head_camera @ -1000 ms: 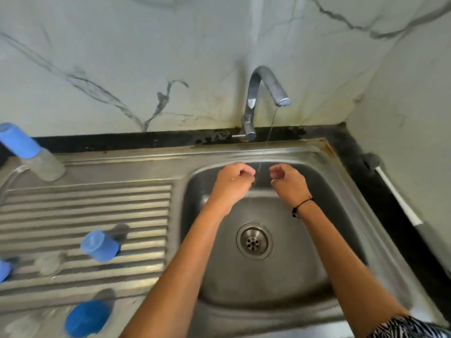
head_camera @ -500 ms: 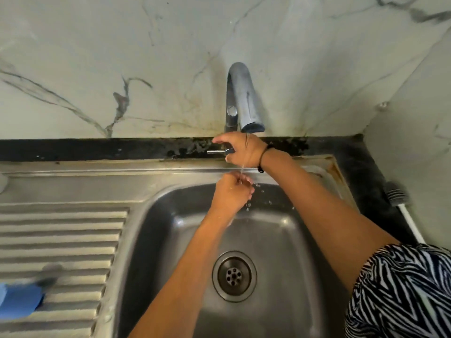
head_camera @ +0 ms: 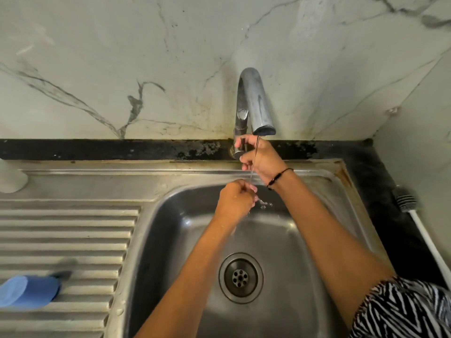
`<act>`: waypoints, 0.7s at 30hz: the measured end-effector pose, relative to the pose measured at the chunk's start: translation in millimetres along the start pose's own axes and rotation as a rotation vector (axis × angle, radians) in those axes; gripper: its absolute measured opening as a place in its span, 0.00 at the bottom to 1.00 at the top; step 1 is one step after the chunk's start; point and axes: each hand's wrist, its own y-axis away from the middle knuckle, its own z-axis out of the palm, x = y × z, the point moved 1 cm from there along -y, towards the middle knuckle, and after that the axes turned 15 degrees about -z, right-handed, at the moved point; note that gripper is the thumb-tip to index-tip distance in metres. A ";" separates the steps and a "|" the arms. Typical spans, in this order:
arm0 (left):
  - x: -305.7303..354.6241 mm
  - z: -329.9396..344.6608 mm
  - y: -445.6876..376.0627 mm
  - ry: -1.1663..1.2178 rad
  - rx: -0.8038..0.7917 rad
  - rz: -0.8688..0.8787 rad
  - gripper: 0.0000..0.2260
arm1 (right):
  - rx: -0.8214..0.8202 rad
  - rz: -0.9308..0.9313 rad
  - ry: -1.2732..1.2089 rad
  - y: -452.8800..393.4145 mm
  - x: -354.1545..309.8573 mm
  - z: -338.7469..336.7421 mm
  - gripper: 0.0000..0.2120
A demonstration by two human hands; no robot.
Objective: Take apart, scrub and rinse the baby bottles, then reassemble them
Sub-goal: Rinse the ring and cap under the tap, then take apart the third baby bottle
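Your right hand [head_camera: 262,157] grips the handle at the base of the curved chrome tap [head_camera: 253,101]. Your left hand [head_camera: 235,202] is a loose fist under the thin water stream; whether it holds anything, cannot tell. A blue plastic bottle cap [head_camera: 28,291] lies on the ribbed drainboard beside the steel sink [head_camera: 341,215].

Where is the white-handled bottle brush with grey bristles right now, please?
In the head view, the white-handled bottle brush with grey bristles lies on the black countertop right of the steel sink basin, against the side wall.
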 end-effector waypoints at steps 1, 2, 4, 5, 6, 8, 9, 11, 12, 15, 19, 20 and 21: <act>0.7 -1.5 3.3 -0.015 0.001 0.019 0.12 | 0.032 -0.008 -0.051 8.1 0.2 1.7 0.21; 1.3 -2.8 6.2 -0.030 0.006 0.036 0.12 | 0.058 -0.012 -0.086 13.9 0.9 3.0 0.23; 2.3 -6.2 14.7 -0.041 0.015 0.064 0.11 | 0.083 0.003 -0.148 29.2 -3.2 4.3 0.29; 2.5 -8.4 20.7 -0.038 0.018 0.082 0.10 | 0.077 0.005 -0.131 37.9 -5.8 3.7 0.30; 3.5 -10.3 26.9 -0.045 0.028 0.109 0.09 | 0.064 0.002 -0.075 47.3 -10.5 3.1 0.30; 3.1 -15.4 43.5 -0.098 0.102 0.186 0.08 | 0.051 -0.023 0.069 70.0 -19.2 5.1 0.23; 2.7 -17.1 50.4 -0.116 0.157 0.231 0.08 | 0.073 -0.057 0.137 80.0 -21.2 7.3 0.17; -1.8 -21.1 66.7 -0.116 0.217 0.283 0.10 | 0.144 -0.148 0.256 101.1 -23.6 17.5 0.10; -5.9 -23.1 73.2 -0.143 0.214 0.279 0.11 | 0.149 -0.152 0.285 110.5 -23.1 24.3 0.11; -28.3 -35.8 96.2 -0.248 0.238 0.247 0.15 | 0.040 -0.082 0.303 141.8 -23.3 53.4 0.12; -48.1 -65.5 119.7 -0.217 0.316 0.298 0.12 | 0.079 -0.182 0.277 163.5 -35.6 84.4 0.10; -53.2 -74.7 123.1 -0.260 0.284 0.273 0.12 | 0.064 -0.136 0.274 165.2 -36.0 95.2 0.10; -56.7 -83.1 125.6 -0.300 0.253 0.252 0.12 | 0.051 -0.094 0.281 166.1 -35.0 103.4 0.09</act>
